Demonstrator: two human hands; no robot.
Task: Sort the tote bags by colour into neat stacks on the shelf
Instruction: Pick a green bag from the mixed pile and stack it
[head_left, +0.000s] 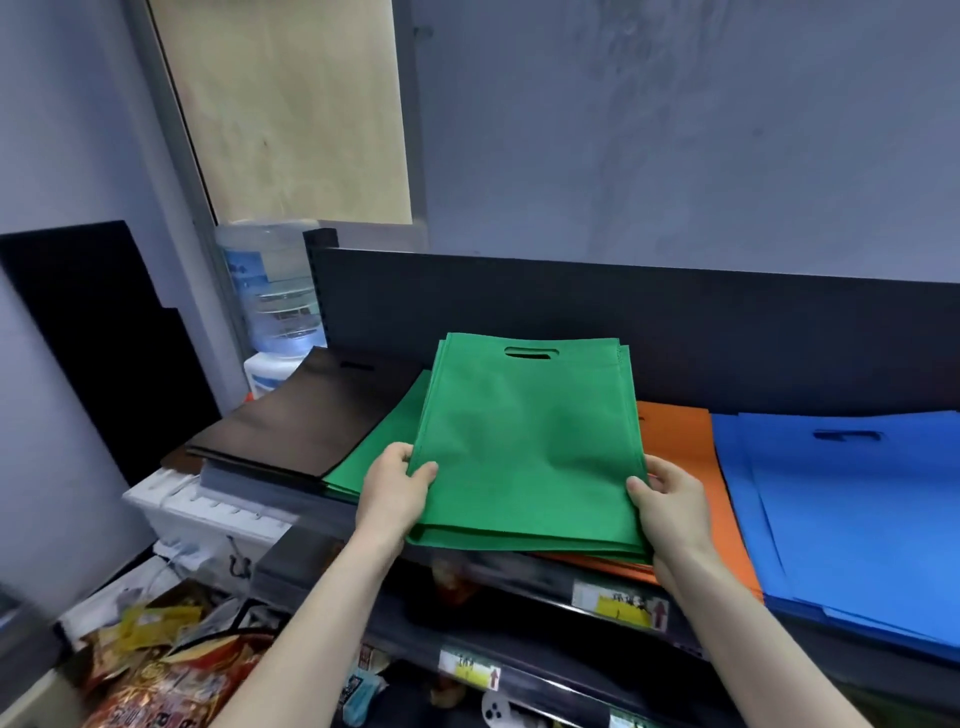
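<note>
A bundle of green tote bags (524, 441) is held over the dark shelf (519, 577), handle cut-out facing away. My left hand (397, 491) grips its lower left edge, thumb on top. My right hand (670, 506) grips the lower right edge the same way. More green bags (374, 457) lie flat under it to the left. A stack of black bags (317, 410) lies at the shelf's left end. Orange bags (691, 467) lie partly under the green bundle on the right, and blue bags (852, 499) are spread out at the far right.
The shelf's dark back panel (675, 322) stands behind the bags. A water dispenser bottle (275, 291) is at the back left. A white crate (208, 509) and packaged snacks (171, 670) sit lower left. Lower shelves carry price tags (618, 605).
</note>
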